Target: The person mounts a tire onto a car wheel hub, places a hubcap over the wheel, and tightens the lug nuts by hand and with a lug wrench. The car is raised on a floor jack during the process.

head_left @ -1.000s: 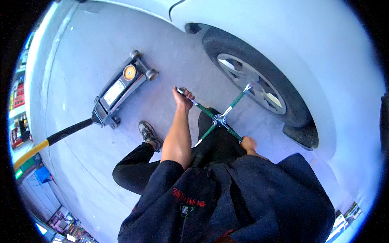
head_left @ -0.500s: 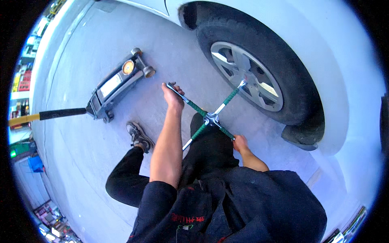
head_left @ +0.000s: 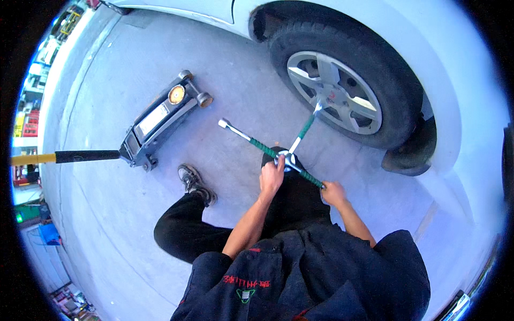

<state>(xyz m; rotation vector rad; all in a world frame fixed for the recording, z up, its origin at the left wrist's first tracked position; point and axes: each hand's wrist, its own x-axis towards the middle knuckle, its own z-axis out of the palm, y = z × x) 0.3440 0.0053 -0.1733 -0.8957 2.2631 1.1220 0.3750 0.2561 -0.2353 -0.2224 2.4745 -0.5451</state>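
Observation:
A four-way lug wrench (head_left: 262,147) with green-wrapped arms stands out from the car wheel (head_left: 336,92). One of its arms reaches toward the middle of the silver rim, where its socket end looks blurred against the spokes. My left hand (head_left: 272,175) is closed near the wrench's centre hub, on the arm pointing back toward me, which it mostly covers. My right hand (head_left: 333,192) grips the end of the right-hand arm. The left-hand arm sticks out free, its bare socket over the floor.
A floor jack (head_left: 158,119) with a yellow and black handle (head_left: 85,156) lies to the left on the concrete floor (head_left: 123,214). The white car body (head_left: 450,69) curves above and right of the tyre. My shoe (head_left: 194,182) rests near the jack. Shelves line the far left.
My left hand has let go of the left arm's end and moved right and down to the wrench's hub. My right hand stays on its arm's end. The view has shifted slightly.

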